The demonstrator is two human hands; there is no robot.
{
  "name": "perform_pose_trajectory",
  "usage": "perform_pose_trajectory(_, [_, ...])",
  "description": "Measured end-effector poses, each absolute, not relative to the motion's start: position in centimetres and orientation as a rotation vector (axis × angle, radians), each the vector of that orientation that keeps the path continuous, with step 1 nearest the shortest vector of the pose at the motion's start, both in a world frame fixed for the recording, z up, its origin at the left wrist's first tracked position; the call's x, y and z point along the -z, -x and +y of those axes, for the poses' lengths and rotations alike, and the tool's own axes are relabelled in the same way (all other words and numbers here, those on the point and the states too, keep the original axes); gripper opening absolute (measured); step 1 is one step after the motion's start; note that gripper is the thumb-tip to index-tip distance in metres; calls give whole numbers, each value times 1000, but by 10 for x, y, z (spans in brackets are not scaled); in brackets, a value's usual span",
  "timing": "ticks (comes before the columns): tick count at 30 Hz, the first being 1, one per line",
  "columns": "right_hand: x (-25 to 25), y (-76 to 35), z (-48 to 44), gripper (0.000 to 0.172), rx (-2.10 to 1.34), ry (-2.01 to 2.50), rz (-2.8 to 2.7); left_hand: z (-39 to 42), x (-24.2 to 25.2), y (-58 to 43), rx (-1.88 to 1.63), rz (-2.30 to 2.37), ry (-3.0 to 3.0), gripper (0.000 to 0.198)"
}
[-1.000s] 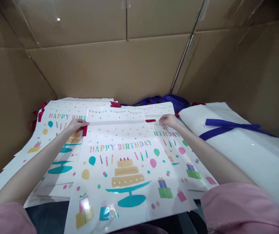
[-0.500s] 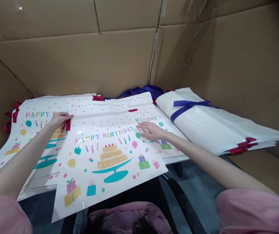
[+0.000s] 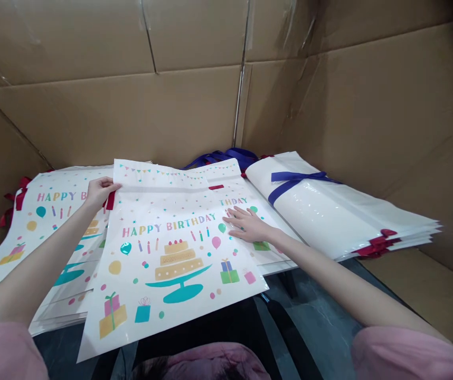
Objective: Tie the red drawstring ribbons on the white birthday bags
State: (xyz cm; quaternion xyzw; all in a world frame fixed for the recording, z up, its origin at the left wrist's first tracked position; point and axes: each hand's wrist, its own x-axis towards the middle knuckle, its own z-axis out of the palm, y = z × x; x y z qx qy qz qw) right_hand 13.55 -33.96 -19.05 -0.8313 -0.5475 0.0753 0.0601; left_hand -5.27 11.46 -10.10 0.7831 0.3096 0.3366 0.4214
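A flat white gift bag [image 3: 181, 253] printed with HAPPY BIRTHDAY, a cake and balloons lies tilted in front of me, its near edge overhanging the table. Red ribbon shows at both its sides. My left hand [image 3: 102, 192] pinches its upper left edge, just above the red ribbon there. With fingers spread, my right hand [image 3: 248, 224] rests by its right edge, over another printed bag [image 3: 280, 253] underneath. I cannot tell which of the two its fingertips press on.
To the left lies a stack of similar printed bags [image 3: 48, 227]. A folded white bundle [image 3: 321, 211] tied with blue ribbon [image 3: 298, 179] sits to the right. More blue ribbon [image 3: 230, 155] is heaped at the back. Cardboard walls [image 3: 195, 111] enclose the far side and the right.
The view has tilted up slightly. The front bag's top left corner stands a little higher and its surface looks flatter. My right hand's fingers have spread more.
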Motion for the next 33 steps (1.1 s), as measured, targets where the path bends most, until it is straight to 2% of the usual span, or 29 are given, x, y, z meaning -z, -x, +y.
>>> perform_pose_trajectory(4, [180, -134, -345, 61, -130, 2608, -1635, 113, 103, 26, -922, 640, -1898, 23])
perform_pose_trajectory(7, [174, -135, -349, 69, -75, 2695, -1556, 109, 108, -5, -972, 586, -1872, 23])
perform_pose_trajectory(12, [177, -148, -357, 78, -13, 2881, -1363, 92, 123, -64, -930, 713, -2119, 21])
perform_pose_trajectory(17, [177, -163, -359, 71, -58, 3034, -1210, 80, 141, -107, -816, 837, -2278, 21])
perform_pose_trajectory(23, [173, -178, -353, 55, -284, 3112, -1100, 68, 151, -121, -557, 866, -2572, 20])
perform_pose_trajectory(28, [179, -193, -355, 46, -405, 3037, -1097, 57, 135, -104, -471, 778, -2751, 19])
perform_pose_trajectory(33, [185, -205, -361, 42, -445, 3025, -1139, 74, 108, -39, -543, 646, -2825, 33])
